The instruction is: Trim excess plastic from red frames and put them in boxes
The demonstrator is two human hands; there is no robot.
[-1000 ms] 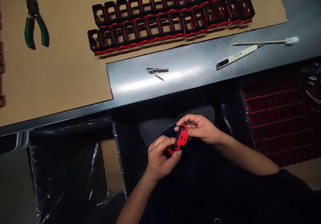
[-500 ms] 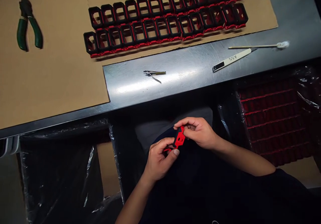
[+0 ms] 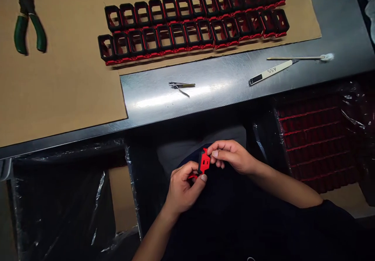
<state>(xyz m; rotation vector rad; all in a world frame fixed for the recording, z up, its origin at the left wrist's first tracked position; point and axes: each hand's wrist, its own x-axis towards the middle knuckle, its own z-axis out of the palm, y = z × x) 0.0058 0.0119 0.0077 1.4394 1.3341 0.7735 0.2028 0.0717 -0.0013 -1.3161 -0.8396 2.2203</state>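
Both hands are held low over the lap, below the front edge of the bench. A small red and black plastic frame part [image 3: 204, 162] is gripped between them. The left hand [image 3: 183, 189] is closed round the part's lower end, thumb pressed against its side; the right hand [image 3: 231, 156] is pinched on the upper end with fingertips [image 3: 215, 153] and thumb. The part is seen tilted, well apart from the bench surface.

On the brushed grey metal bench top [image 3: 222, 81], a flat brown cardboard sheet [image 3: 58, 85] is laid over the left and rear portions. Two long rows of matching black and red plastic frames [image 3: 193, 23] are stood side by side on the cardboard, the rows touching one another. Green-handled pliers [image 3: 27, 23] are lying on the cardboard at far left. Small metal tweezers [image 3: 181, 85] are lying on bare metal near the middle. A white flat blade tool marked A55 [image 3: 271, 71] and a thin wooden stick with a white tufted tip [image 3: 299, 57] are lying just beside each other at right. Stacked red and black parts in a plastic-lined bin [image 3: 316, 140] are seen under the bench at right.
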